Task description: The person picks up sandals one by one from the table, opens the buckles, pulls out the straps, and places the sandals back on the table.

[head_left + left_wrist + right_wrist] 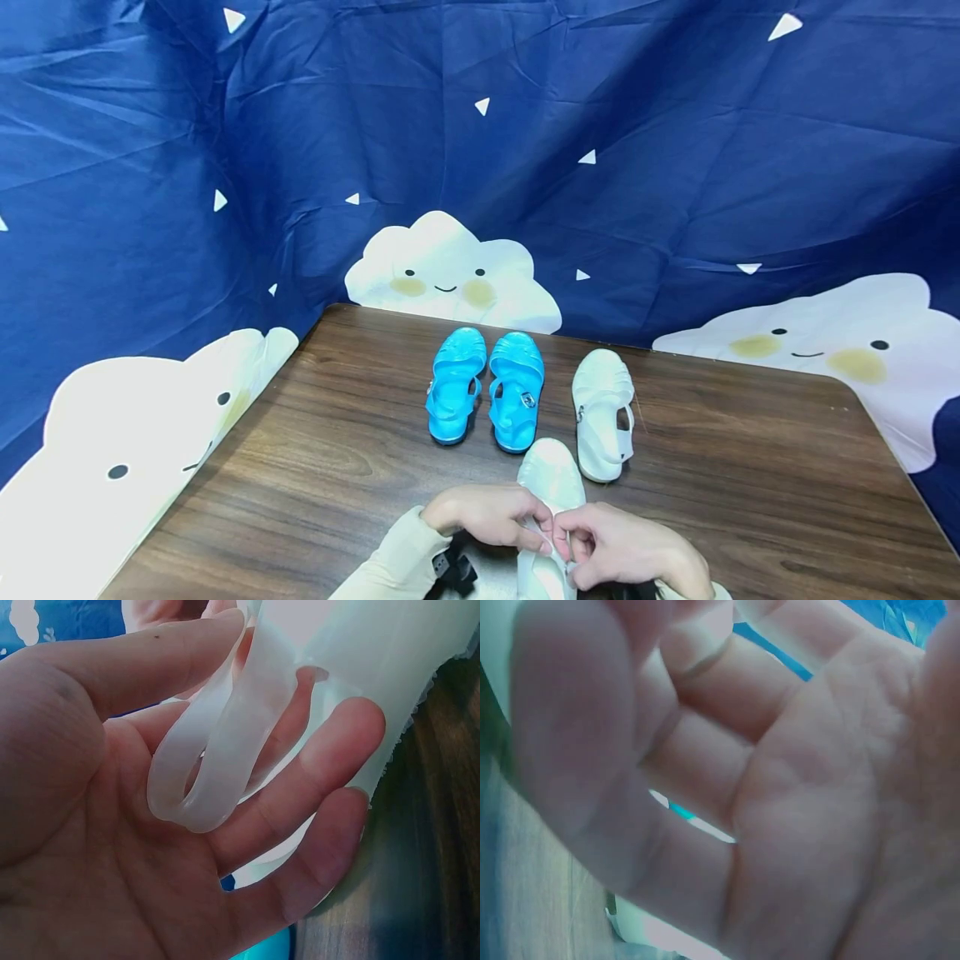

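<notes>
A white sandal (551, 471) lies near the front edge of the table, toe pointing away, with both hands over its middle. My left hand (491, 515) pinches the sandal's strap from the left; in the left wrist view the pale, translucent strap (244, 735) loops down between thumb and fingers. From the right, my right hand (633, 546) pinches the strap with thumb and forefinger close to the left fingertips. In the right wrist view curled fingers (570, 727) fill the picture, so the pinched part of the strap is hidden there.
Two blue sandals (456, 379) (517, 383) stand side by side farther back. A second white sandal (602, 400) stands to their right. All are on a dark wooden table (337, 433), with a blue cloth (570, 75) bearing white clouds hanging behind it.
</notes>
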Demonstrator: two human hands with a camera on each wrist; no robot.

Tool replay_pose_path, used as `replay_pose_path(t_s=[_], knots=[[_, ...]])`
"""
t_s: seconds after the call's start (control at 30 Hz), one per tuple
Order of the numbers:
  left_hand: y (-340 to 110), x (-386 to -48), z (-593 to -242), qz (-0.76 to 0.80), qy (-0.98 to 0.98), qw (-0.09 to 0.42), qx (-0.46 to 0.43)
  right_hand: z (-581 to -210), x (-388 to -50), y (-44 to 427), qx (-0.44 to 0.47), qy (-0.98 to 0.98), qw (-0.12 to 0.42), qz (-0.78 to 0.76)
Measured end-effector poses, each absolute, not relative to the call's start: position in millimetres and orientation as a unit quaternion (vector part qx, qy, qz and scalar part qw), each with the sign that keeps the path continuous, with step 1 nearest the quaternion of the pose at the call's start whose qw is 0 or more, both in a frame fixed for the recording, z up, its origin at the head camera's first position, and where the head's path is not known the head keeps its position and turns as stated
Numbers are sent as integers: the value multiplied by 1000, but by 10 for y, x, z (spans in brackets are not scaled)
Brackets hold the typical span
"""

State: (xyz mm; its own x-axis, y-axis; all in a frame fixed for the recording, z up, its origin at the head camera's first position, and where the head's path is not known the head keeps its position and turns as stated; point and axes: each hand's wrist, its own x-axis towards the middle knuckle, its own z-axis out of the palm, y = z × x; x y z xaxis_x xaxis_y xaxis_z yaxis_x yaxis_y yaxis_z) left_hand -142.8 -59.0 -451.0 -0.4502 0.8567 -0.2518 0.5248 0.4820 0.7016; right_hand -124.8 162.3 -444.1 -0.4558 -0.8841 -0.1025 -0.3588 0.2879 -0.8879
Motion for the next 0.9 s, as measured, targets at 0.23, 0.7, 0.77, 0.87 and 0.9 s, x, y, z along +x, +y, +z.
replay_pose_path(t_s=[0.23,0.7,0.77,0.87,0.9], knots=[[-589,-1434,-4518,275,803,302,433,-4445,-1247,1604,-425,737,308,-425],[-588,-1436,-4501,269,802,299,442,-4463,-1262,1599,-412,740,314,-428],[-591,-1435,-4498,267,803,296,443,-4460,-1261,1602,-412,740,314,-429],[-596,-1434,-4496,268,803,296,444,-4450,-1256,1609,-412,740,315,-429],[-598,-1433,-4496,268,802,296,444,-4445,-1254,1610,-410,740,317,-428]])
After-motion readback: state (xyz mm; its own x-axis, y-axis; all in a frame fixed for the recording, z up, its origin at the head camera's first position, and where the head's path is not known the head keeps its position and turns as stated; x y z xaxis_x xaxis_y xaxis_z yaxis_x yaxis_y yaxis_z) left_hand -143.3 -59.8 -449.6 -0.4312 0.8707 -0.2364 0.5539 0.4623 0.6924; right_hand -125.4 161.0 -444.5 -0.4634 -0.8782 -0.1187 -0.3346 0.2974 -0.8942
